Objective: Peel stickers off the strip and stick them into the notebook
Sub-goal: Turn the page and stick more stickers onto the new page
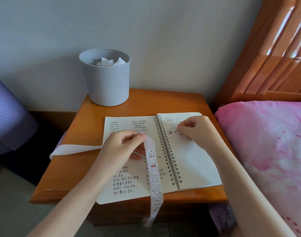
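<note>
The right grip [196, 130] is pinching a sticker [176, 131] onto the right page of the notebook [194, 165], near the bench [64, 177] right edge; pressing from the centre outward is advisable. The left grip [122, 147] is pinching the strip [154, 175], which is trailing over the front edge.

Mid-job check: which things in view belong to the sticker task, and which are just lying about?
Belongs to the job: sticker strip, gripped by the left hand; open notebook; sticker pinched by the right hand on the right page; placed sticker beside it.
Lying about: grey bin with crumpled paper; pink bedding; purple roll; wooden headboard.
</note>
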`<state>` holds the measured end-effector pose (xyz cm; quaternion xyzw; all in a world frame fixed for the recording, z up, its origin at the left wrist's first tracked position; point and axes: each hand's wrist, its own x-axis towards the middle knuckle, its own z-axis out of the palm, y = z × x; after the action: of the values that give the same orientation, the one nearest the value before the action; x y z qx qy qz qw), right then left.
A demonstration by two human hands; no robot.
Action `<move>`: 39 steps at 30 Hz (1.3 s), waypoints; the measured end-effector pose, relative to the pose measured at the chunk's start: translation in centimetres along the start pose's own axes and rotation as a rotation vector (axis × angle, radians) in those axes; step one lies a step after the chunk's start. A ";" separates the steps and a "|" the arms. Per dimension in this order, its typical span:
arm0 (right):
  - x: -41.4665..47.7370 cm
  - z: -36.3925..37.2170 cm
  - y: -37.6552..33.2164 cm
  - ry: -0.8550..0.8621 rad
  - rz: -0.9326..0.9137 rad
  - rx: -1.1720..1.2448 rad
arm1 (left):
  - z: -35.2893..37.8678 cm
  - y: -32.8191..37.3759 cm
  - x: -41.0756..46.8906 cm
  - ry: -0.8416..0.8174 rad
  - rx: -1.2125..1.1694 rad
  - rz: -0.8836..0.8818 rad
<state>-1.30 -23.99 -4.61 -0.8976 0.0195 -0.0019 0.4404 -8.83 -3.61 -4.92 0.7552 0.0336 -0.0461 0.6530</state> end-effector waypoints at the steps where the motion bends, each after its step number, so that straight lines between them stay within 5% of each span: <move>1: 0.0 0.0 0.0 0.002 0.000 -0.001 | 0.0 0.0 0.0 0.000 0.002 -0.001; 33: -0.1 0.3 0.4 0.090 -0.082 -0.179 | -0.1 0.1 -0.2 -0.014 0.011 0.005; 39: -1.0 0.2 -0.6 0.054 -0.165 -0.001 | -0.1 0.7 -0.4 -0.012 -0.049 0.006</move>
<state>-2.32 -23.42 -4.21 -0.8960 -0.0427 -0.0624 0.4376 -9.15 -3.56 -4.21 0.7387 0.0288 -0.0479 0.6717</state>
